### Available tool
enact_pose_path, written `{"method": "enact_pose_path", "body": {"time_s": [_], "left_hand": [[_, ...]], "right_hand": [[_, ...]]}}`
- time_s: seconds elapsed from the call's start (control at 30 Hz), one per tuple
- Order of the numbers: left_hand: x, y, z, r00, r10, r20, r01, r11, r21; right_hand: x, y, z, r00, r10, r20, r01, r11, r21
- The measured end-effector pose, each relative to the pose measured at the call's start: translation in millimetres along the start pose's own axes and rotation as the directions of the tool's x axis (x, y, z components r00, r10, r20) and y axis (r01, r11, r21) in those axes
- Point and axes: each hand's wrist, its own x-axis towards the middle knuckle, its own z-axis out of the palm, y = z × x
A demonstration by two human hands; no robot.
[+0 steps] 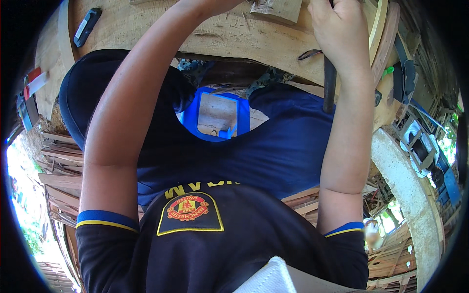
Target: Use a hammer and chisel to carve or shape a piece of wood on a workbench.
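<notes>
My right hand (342,29) is closed around a dark tool handle (330,85), whose lower end hangs below the fist over the edge of a rough wooden workbench (224,36). The tool's head is cut off by the top of the picture. My left forearm reaches up to the bench, and only the heel of my left hand (210,5) shows at the top edge, its fingers out of sight. Between the two hands a small wood block (276,10) lies on the bench. My dark shirt and blue shorts fill the middle.
A blue plastic stool (220,117) stands under me. A black flat object (88,27) lies on the bench's left end. Stacked wooden planks (58,166) sit at the left, and a pale concrete rim (410,195) and machine parts (415,136) at the right.
</notes>
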Motion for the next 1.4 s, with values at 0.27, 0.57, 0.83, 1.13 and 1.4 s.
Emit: {"method": "enact_pose_path", "body": {"time_s": [0.27, 0.57, 0.83, 1.13, 1.4], "left_hand": [[1.4, -2.0, 4.4, 0.991, 0.127, 0.032, -0.128, 0.99, 0.06], [-2.2, -2.9, 2.0, 0.993, 0.108, 0.042, -0.111, 0.992, 0.055], [-0.5, -0.5, 3.2, 0.993, 0.105, 0.062, -0.11, 0.991, 0.082], [-4.5, -0.8, 9.1, 0.995, 0.094, 0.017, -0.095, 0.995, 0.038], [-0.8, -0.9, 14.8, 0.996, 0.084, 0.009, -0.085, 0.991, 0.099]], "right_hand": [[0.0, -4.2, 1.1, 1.0, 0.024, 0.015, -0.024, 1.0, 0.01], [0.1, -6.3, 2.1, 0.999, 0.048, 0.02, -0.048, 0.999, -0.013], [-0.7, -8.0, 0.7, 1.0, 0.025, -0.002, -0.025, 0.999, -0.028], [-2.6, -13.1, 6.4, 0.994, -0.097, -0.045, 0.088, 0.983, -0.163], [-11.1, -30.4, -3.7, 0.967, -0.184, -0.177, 0.149, 0.97, -0.195]]}}
